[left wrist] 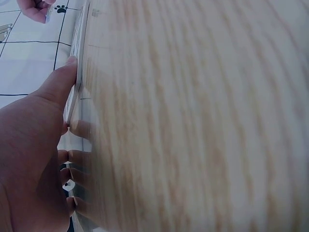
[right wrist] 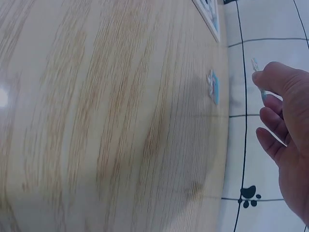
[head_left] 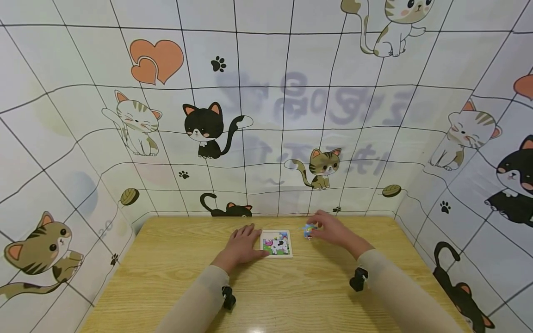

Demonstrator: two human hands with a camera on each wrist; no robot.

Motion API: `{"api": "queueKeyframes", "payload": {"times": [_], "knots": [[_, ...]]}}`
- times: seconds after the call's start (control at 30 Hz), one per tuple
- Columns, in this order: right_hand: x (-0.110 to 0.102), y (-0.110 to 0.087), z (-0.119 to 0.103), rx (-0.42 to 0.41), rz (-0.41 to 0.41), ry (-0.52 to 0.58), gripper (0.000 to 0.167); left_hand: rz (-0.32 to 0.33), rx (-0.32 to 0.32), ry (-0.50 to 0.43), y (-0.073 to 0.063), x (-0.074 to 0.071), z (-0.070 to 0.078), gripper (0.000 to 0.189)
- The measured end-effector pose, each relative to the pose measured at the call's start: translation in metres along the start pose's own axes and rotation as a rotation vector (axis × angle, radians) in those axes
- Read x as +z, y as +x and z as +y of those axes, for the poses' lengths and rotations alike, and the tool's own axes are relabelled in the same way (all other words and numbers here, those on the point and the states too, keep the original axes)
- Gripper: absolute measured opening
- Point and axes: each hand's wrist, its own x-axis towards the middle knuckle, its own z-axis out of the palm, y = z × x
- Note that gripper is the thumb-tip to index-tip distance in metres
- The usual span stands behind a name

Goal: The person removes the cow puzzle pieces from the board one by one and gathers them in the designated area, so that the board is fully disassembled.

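A small square picture puzzle in a pale frame lies on the table, showing a cow and a pink animal. My left hand rests at its left side with fingers spread, the thumb on its near-left corner. In the left wrist view the thumb of this hand lies over the puzzle's edge. To the right of the puzzle, my right hand pinches a puzzle piece above the table, between thumb and fingers. Another puzzle piece lies on the table below that hand.
The wooden table ends at a white gridded cloth wall printed with cats, just behind both hands. More of the cloth hangs at the left and right sides. A black wrist device sits on each sleeve.
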Motion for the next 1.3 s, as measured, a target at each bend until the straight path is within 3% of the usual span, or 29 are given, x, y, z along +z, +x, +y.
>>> {"api": "queueKeyframes", "payload": {"times": [0.8, 1.0, 1.3], "knots": [[-0.018, -0.018, 0.025, 0.058, 0.035, 0.017, 0.025, -0.008, 0.001, -0.016, 0.005, 0.006, -0.006, 0.095], [-0.018, -0.021, 0.028, 0.076, 0.045, 0.05, 0.025, -0.002, 0.007, -0.015, 0.0, 0.0, -0.001, 0.095], [-0.01, -0.018, 0.037, 0.117, 0.04, 0.067, 0.024, 0.002, 0.006, -0.029, 0.004, 0.005, -0.006, 0.096]]}}
